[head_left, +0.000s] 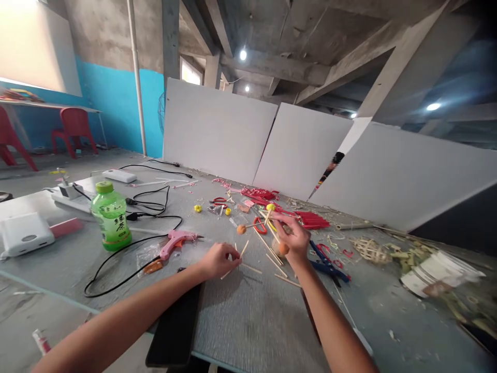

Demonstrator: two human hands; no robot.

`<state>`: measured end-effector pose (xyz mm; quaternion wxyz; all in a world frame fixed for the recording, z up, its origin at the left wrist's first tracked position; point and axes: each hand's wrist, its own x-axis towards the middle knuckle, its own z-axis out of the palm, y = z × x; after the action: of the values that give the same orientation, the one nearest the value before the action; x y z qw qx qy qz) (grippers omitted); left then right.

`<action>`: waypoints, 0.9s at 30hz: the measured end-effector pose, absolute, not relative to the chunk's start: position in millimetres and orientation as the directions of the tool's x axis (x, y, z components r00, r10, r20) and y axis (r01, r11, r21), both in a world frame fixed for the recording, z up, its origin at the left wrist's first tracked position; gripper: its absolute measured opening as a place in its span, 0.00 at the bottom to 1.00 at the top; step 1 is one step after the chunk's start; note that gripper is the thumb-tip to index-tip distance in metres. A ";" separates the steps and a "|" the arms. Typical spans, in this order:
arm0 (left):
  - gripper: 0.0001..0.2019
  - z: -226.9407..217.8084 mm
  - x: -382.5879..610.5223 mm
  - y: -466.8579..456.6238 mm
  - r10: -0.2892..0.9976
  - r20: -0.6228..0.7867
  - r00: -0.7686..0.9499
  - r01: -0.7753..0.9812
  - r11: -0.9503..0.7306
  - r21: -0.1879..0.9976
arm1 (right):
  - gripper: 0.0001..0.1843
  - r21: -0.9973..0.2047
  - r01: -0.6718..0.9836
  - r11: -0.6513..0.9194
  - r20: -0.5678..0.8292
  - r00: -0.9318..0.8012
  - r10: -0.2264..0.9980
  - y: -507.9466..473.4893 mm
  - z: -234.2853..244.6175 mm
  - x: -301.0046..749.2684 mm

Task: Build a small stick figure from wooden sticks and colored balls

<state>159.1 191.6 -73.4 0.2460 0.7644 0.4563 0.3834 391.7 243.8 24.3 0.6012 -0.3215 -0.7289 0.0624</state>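
Observation:
My left hand (219, 260) rests on the grey table (240, 316), its fingers closed on a thin wooden stick (237, 259) that lies slanted under it. My right hand (295, 239) is raised a little above the table, fingers pinched on a small frame of wooden sticks (267, 228) tipped with an orange ball (241, 229) and a yellow ball (271, 207). Another orange ball (283, 248) shows at its palm. Loose sticks (276, 264) lie between and below the hands. Blue-handled pliers (328, 264) lie just right of my right wrist.
A pink glue gun (176, 241) with a black cable lies left of my left hand, next to a green tea bottle (111, 216). A black phone (176, 326) sits under my left forearm. Red scissors (219, 201), red strips (310, 220), a power strip (72, 197) and white boards (303, 150) stand farther back.

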 end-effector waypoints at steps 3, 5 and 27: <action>0.08 -70.6 158.5 189.5 0.888 0.358 0.287 0.497 -0.458 0.737 | 0.06 -0.488 0.269 0.830 0.861 -0.005 0.508 253.7 23.8 373.9; 0.09 -67.1 158.4 187.3 0.890 0.356 0.284 0.488 -0.454 0.746 | 0.06 -0.522 0.164 0.837 0.852 0.047 0.522 255.0 18.5 361.0; 0.12 -57.9 156.7 182.3 0.827 0.471 0.306 0.367 -0.560 0.743 | 0.13 -0.796 -0.188 0.576 0.585 0.008 0.811 260.0 -25.3 324.6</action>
<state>156.7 182.3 -57.9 0.2606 0.7650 0.3903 0.4410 324.6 260.0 -25.3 0.6598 -0.2624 -0.5938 0.3785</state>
